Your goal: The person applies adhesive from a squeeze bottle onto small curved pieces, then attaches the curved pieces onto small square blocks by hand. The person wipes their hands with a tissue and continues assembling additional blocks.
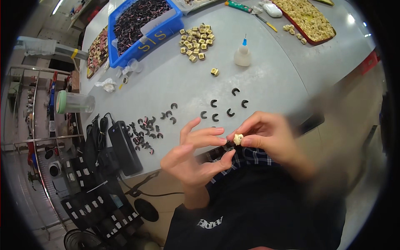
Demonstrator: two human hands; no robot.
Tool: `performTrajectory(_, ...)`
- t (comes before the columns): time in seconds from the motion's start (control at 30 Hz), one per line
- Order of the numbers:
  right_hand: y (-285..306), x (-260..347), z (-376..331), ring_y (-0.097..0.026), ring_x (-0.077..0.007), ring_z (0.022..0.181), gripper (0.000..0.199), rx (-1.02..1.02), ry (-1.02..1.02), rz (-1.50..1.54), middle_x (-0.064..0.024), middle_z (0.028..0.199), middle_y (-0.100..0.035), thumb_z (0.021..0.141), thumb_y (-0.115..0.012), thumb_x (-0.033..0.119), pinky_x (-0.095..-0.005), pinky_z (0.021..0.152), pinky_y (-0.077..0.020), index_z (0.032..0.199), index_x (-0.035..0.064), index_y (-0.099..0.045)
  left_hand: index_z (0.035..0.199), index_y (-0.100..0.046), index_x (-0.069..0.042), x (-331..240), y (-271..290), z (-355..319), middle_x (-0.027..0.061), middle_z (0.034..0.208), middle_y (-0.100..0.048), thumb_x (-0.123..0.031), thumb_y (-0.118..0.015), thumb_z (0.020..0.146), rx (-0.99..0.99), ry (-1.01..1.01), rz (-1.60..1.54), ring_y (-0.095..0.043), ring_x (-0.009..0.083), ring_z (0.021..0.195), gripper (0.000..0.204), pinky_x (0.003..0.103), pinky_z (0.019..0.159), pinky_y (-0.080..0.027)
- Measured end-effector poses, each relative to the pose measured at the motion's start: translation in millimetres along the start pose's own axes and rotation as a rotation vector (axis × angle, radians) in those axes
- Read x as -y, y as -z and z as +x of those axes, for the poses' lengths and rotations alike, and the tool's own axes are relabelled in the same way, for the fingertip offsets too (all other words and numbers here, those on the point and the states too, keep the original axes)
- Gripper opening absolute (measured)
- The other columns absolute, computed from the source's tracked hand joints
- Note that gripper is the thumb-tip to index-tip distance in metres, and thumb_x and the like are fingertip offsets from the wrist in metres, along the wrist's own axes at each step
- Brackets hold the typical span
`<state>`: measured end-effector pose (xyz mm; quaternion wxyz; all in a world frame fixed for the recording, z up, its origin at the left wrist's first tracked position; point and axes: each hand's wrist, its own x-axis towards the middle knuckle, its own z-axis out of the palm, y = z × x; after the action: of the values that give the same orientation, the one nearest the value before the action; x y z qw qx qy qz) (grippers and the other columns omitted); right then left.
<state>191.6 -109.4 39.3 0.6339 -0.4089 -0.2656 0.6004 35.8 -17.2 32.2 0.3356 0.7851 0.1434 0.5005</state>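
Close to my body at the table's near edge, my two hands meet. My right hand (pixel 273 136) pinches a small cream-coloured chunky piece (pixel 238 139) between thumb and fingertips. My left hand (pixel 193 160) pinches a small dark piece (pixel 229 146) right beside it; its shape is partly hidden by the fingers. Several black C-shaped pieces (pixel 244 103) lie loose just beyond my hands. A denser cluster of such black pieces (pixel 146 131), some with pink on them, lies to the left. Farther off sits a single cream-and-dark cube-like piece (pixel 214 72).
A blue bin (pixel 164 28) of black and pink pieces stands far left, beside a pile of cube-like pieces (pixel 196 41). A needle-tipped bottle (pixel 242 56) stands centrally. Far right is a red tray (pixel 330 36) of cream pieces. A jar (pixel 77 102) and black box (pixel 125 148) are left.
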Motion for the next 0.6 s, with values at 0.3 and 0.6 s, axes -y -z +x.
performTrajectory(0.3,17,10,-2,-0.064,-0.0215,0.087,0.017,0.087,-0.12,-0.005,-0.019,0.091,-0.065,0.076,-0.068,-0.005,-0.0319,0.08,-0.0527,0.09,-0.006,-0.059,0.114,-0.03,-0.012,-2,-8,1,0.0106,0.078,-0.066,-0.006,-0.085,0.056,0.102,0.023,-0.036,-0.066,0.0285,0.078,0.081,0.052,0.089,-0.043)
performTrajectory(0.6,30,-4,0,-0.064,-0.0157,0.086,0.015,0.257,-0.209,0.261,-0.0143,0.093,-0.067,0.077,-0.068,-0.004,-0.0266,0.078,-0.0498,0.088,-0.0016,-0.058,0.111,-0.029,-0.011,-9,-6,2,0.0179,0.081,-0.066,-0.007,-0.087,0.056,0.256,0.061,-0.081,-0.066,0.0338,0.079,0.08,0.053,0.09,-0.042)
